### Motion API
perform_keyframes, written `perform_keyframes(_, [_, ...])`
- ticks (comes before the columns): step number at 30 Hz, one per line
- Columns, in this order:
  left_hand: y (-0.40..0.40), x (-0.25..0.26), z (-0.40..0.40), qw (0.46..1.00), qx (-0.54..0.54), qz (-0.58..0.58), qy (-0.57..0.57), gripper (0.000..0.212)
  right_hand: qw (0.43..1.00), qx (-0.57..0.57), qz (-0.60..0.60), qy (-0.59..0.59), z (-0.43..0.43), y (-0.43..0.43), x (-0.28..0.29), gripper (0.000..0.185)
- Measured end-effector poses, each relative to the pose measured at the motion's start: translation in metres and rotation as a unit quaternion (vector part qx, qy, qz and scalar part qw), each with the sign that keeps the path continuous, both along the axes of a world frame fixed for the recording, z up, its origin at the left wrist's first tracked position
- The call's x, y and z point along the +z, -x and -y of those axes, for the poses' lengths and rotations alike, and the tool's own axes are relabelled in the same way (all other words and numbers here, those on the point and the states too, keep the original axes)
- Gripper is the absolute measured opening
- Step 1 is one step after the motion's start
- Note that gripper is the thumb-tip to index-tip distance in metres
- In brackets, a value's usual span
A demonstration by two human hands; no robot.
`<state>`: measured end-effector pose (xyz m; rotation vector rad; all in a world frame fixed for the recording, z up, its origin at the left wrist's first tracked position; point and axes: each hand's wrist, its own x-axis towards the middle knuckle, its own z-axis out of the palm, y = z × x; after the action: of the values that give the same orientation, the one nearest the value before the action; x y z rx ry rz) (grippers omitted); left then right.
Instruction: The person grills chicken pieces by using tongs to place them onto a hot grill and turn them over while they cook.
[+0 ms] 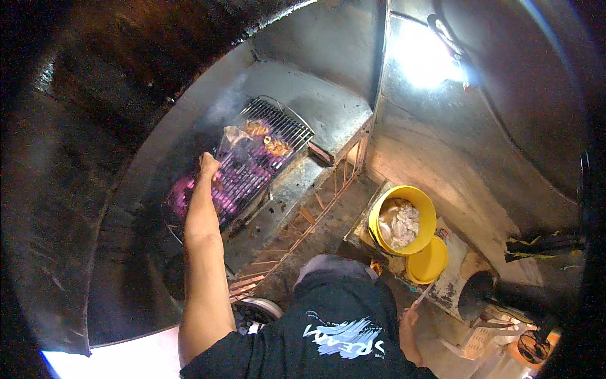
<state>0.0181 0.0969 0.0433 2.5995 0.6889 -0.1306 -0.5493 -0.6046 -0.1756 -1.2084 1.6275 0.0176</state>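
Note:
My left arm reaches out to the grill, and my left hand (pixel 209 166) is at the far side of the metal grate (pixel 236 177). Its fingers are bent, but whether they grip anything is hidden. Browned meat pieces (pixel 277 147) and a paler piece of meat (pixel 235 136) lie at the upper part of the grate, over charcoal with a purple glow. Low on my right side, my right hand (pixel 408 318) is closed around a thin, light-coloured stick-like tool (pixel 426 294). Its tip is near a round yellow lid (pixel 427 260).
A yellow bucket (pixel 411 198) holds pale raw meat (pixel 400 225) in liquid. Beside the grate is a metal ledge (pixel 307 113). A bright lamp (pixel 423 57) shines at upper right. Dark lumps fill a round container (pixel 262 308) near my left side. A perforated plastic basket (pixel 483 338) stands lower right.

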Motion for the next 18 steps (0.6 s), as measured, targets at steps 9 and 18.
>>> perform_keyframes(9, [0.029,-0.014,0.047,0.988,0.086,0.072,-0.104,0.027,0.998,0.050,-0.017,0.017,0.002,-0.019,0.019,0.061])
perform_keyframes(18, [0.125,-0.015,0.192,0.977,-0.019,0.179,0.117,0.045,0.996,0.072,-0.041,0.025,0.052,-0.030,-0.014,0.064])
